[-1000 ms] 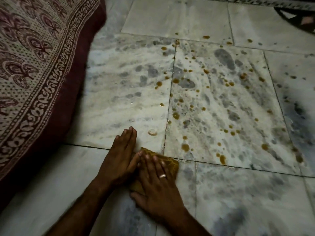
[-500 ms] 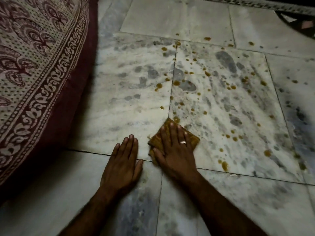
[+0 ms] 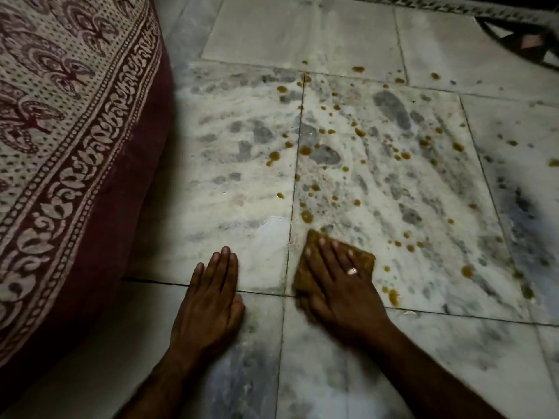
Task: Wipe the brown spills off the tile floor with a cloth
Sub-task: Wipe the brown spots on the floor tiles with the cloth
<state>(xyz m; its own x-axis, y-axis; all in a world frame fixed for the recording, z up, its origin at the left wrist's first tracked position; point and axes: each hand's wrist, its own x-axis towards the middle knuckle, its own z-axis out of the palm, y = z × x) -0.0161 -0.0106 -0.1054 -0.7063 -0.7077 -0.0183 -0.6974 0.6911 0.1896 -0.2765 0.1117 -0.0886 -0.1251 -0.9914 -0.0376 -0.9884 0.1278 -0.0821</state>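
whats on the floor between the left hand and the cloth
Between left hand and cloth: bare tile crossed by a grout line, nothing else, in the head view.

Folded ochre cloth (image 3: 364,259) flat on pale tile floor (image 3: 242,207), brown spills (image 3: 307,217) scattered beyond it

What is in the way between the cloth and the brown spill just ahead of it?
Nothing visible. The right hand presses the cloth flat, and only bare floor lies between its far corner and the spill.
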